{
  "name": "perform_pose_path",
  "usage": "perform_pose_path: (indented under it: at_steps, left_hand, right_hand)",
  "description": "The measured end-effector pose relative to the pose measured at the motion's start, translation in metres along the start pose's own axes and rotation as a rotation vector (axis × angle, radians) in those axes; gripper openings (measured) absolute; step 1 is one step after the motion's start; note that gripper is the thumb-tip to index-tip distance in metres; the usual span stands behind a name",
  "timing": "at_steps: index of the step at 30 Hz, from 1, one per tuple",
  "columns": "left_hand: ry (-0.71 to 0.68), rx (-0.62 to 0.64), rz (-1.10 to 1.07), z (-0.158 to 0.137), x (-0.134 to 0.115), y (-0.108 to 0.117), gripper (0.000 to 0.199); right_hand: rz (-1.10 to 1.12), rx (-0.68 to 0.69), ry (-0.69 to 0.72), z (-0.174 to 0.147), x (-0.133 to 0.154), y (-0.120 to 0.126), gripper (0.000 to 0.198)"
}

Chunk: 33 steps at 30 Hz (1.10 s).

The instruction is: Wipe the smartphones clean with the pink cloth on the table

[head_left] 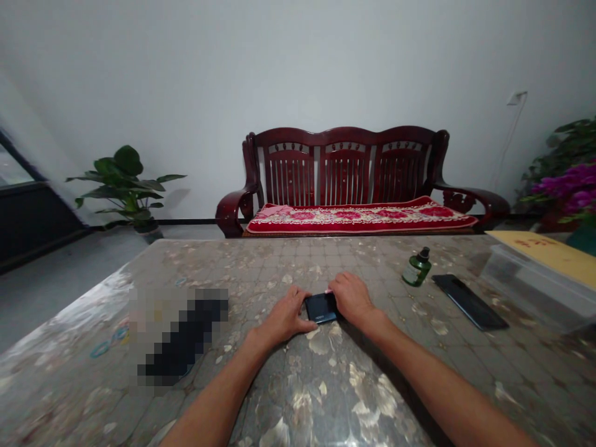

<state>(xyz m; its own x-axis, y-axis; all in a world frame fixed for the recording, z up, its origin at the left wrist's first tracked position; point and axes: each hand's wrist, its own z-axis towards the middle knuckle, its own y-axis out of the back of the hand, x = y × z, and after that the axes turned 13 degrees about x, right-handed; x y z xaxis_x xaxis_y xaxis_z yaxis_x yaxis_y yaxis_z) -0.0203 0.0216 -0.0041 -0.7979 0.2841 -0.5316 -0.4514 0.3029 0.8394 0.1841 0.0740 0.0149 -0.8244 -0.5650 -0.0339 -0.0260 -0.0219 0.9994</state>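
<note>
A small dark-blue phone with a glossy surface and pale lettering near its lower edge lies at the middle of the table, between my two hands. My left hand grips its left end, thumb at the near edge and fingers at the far corner. Curled over the right end is my right hand, which hides that part of the phone. Whether the phone rests fully on the table or is slightly raised, I cannot tell.
On the patterned tablecloth, a green bottle, a black slab-like device and a clear plastic box stand to the right. Leftward are a pixelated dark object and coloured bands. A wooden bench is behind.
</note>
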Motion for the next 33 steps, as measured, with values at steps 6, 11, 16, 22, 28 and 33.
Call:
perform_pose_path:
  at_steps: [6, 11, 16, 22, 28, 33]
  left_hand:
    - [0.028, -0.021, -0.015, 0.002, 0.003, -0.003, 0.055]
    - [0.060, -0.028, -0.048, 0.001, 0.001, -0.002, 0.057]
    - [0.061, -0.010, -0.082, -0.002, -0.005, 0.003, 0.053]
    - [0.076, 0.015, -0.077, -0.003, -0.008, 0.006, 0.048]
    - [0.036, -0.010, -0.069, -0.003, -0.005, 0.003, 0.048]
    - [0.067, 0.033, -0.007, -0.002, -0.004, 0.003, 0.054]
  right_hand:
    - [0.066, -0.010, 0.003, 0.001, 0.005, 0.001, 0.023]
    - [0.146, -0.018, 0.067, -0.006, 0.007, 0.001, 0.024]
    - [0.197, -0.006, 0.168, -0.017, 0.009, -0.002, 0.025]
    - [0.289, -0.021, 0.181, -0.026, -0.002, -0.004, 0.025]
    - [0.709, -0.037, 0.169, -0.036, -0.024, -0.011, 0.020]
    - [1.499, -0.320, -0.238, -0.030, -0.036, -0.025, 0.042]
